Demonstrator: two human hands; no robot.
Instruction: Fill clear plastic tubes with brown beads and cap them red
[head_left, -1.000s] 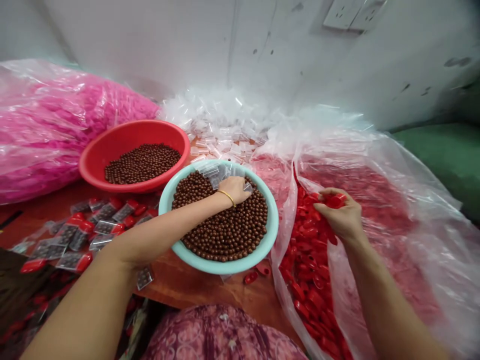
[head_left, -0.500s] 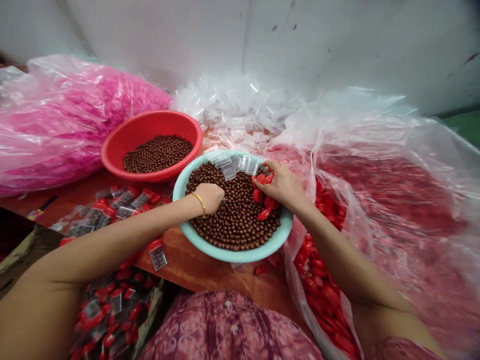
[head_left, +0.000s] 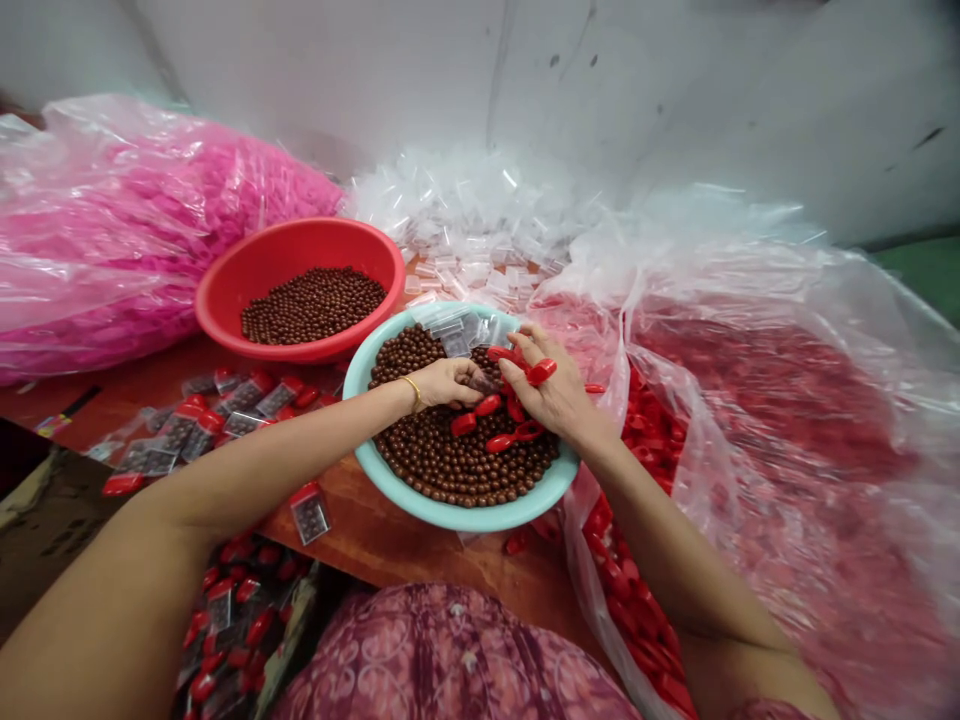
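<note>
Over the pale green basin [head_left: 465, 518] of brown balls [head_left: 442, 460], my left hand [head_left: 450, 382] pinches a small clear plastic box [head_left: 486, 383], which looks filled with balls. My right hand [head_left: 555, 392] is curled close beside it, its fingers closed on a red cap [head_left: 541, 372]. Other red caps [head_left: 501, 441] lie on the balls beneath and around my fingers; how many my right hand holds is partly hidden. Whether box and cap touch I cannot tell. Several clear boxes [head_left: 454, 335] rest at the basin's far edge.
A red basin [head_left: 217, 290] of balls stands behind on the left, beside a bag of pink pieces [head_left: 247, 190]. Loose clear boxes [head_left: 465, 270] are heaped at the back. On the right is an open bag of red caps [head_left: 622, 570]. Filled, capped boxes [head_left: 244, 397] lie at left.
My left hand has come up out of the balls and moved right to meet my right hand, with a clear box in it. Red caps under my right hand have shifted and spread leftward.
</note>
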